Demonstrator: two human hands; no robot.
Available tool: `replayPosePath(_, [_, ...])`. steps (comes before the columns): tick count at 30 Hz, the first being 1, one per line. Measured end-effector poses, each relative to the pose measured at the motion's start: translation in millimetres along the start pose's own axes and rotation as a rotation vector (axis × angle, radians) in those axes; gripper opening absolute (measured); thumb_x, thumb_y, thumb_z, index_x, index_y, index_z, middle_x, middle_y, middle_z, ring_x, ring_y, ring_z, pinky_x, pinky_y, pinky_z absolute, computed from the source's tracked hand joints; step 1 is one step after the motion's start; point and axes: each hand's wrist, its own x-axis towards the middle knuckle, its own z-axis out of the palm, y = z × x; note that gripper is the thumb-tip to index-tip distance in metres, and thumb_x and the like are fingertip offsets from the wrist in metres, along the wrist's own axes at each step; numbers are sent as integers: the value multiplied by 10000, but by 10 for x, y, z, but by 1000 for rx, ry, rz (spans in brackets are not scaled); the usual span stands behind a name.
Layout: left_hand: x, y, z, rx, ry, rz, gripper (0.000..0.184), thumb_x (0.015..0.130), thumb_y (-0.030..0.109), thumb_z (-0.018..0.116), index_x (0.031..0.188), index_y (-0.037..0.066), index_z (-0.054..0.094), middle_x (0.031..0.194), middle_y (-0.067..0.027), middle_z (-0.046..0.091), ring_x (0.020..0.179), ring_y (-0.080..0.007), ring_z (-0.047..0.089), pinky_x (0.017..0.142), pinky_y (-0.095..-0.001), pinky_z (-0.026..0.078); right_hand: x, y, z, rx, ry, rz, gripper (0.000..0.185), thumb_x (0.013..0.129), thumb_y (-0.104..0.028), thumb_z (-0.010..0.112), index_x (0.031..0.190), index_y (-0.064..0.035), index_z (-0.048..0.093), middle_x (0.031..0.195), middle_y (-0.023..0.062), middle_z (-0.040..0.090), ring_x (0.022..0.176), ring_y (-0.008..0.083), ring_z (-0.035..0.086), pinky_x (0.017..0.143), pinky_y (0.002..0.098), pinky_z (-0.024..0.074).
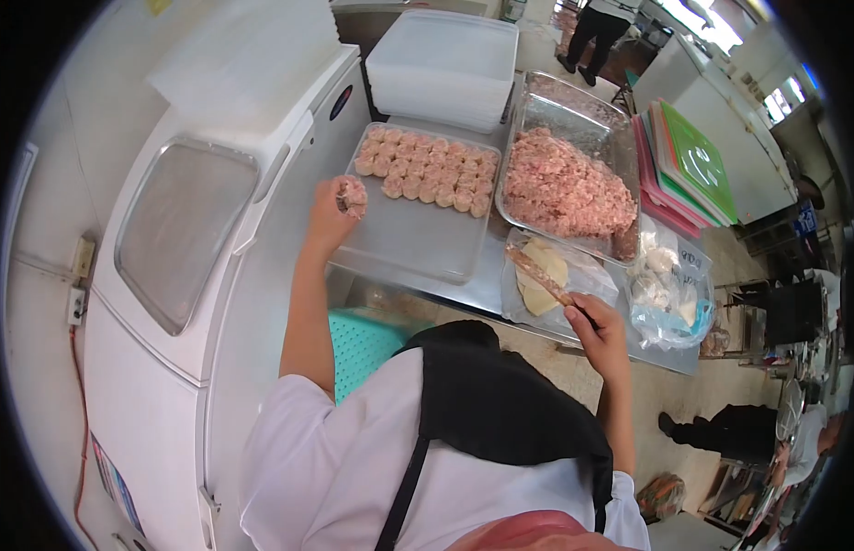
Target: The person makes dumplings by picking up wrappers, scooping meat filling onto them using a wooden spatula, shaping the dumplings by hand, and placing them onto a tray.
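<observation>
My left hand (328, 217) is closed round a meat-filled dumpling (353, 196), its pink filling facing up, over the left edge of a clear tray (404, 241). Rows of similar dumplings (431, 169) fill the far part of that tray. My right hand (596, 332) grips the dark handle of a flat spreading blade (537, 271) smeared with meat. The blade lies over a stack of pale yellow wrappers (543, 292) on plastic. Just beyond stands a metal pan (620, 119) heaped with minced meat (565, 188).
Stacked white trays (441, 69) stand behind the dumplings. Coloured plastic boards (691, 161) lean right of the pan, near a plastic bag (670, 285) of pale contents. A white freezer (151, 386) borders the left side. Other people (735, 432) stand at the right and far back.
</observation>
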Motion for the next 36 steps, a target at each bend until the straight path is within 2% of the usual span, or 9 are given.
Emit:
replayPosePath(2, [9,-102,-79,146,55,15,422,801,147,681,1193,62,548,1042,-144,604,964,-270,604,826,-368,489,17,51,27,10,15,-35,203,889,-131,646,1023,22,650,743,98,580,674,189,545,624,291,424])
replayPosePath(5, [106,-43,-132,-15,95,-154,443,843,202,644,1249,82,514,1001,-171,644,903,-312,632,815,-398,493,61,-31,32,-22,-16,-33,208,885,-131,651,1022,25,647,751,102,590,675,192,552,622,291,426])
replayPosePath(11, [377,-349,175,201,-62,-136,557,874,240,598,1368,72,405,1015,-213,657,904,-355,647,804,-430,492,88,-108,65,-38,-26,-59,201,897,-115,625,1023,41,627,732,65,553,667,150,511,620,274,403])
replayPosePath(17, [450,-302,531,289,-248,-214,669,834,134,602,1429,41,312,1066,-242,634,985,-389,617,844,-459,484,9,-48,85,-64,19,-34,212,899,-130,627,1036,31,632,756,67,577,686,149,527,640,268,416])
replayPosePath(23, [572,-413,805,282,-203,-187,788,767,9,621,1457,15,240,1240,-263,541,1100,-397,561,911,-443,467,-90,-2,64,-41,32,90,204,903,-129,624,1039,23,639,783,70,598,720,149,543,665,270,425])
replayPosePath(29, [556,-792,891,105,-128,97,795,776,30,637,1467,52,244,1317,-253,488,1194,-401,497,993,-436,419,-14,83,4,-68,30,16,208,893,-140,642,1024,22,642,787,116,615,696,208,581,649,289,445])
replayPosePath(32, [463,-490,689,113,-266,-68,758,776,75,661,1445,65,304,1350,-233,467,1210,-393,485,1009,-432,406,67,132,-105,-32,-17,-1,221,897,-150,640,1038,19,639,815,123,627,718,211,590,667,298,456])
replayPosePath(35, [429,-461,748,429,-238,90,661,770,118,685,1372,53,421,1342,-209,486,1224,-372,480,1016,-420,403,148,214,-289,-110,-57,-15,229,891,-147,639,1060,8,634,862,145,644,762,261,616,695,334,473])
replayPosePath(36, [425,-265,789,388,-225,92,618,775,131,687,1342,50,454,1336,-204,493,1224,-367,481,1019,-419,400,175,254,-379,-158,-56,-42,237,893,-156,631,1069,2,635,883,155,648,778,282,618,704,352,475])
